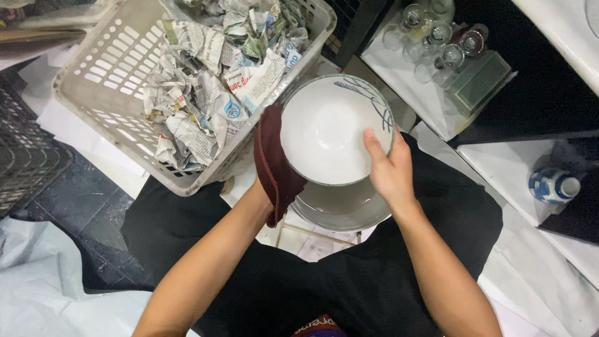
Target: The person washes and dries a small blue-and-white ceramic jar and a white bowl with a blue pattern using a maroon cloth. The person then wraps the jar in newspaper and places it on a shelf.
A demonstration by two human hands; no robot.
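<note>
Holding white bowl [324,131] with maroon cloth [274,165].

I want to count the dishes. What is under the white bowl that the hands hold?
Under the white bowl lies another bowl; only its lower rim and part of its inside show. The rest is covered, so whether more dishes are stacked beneath cannot be seen.
</note>
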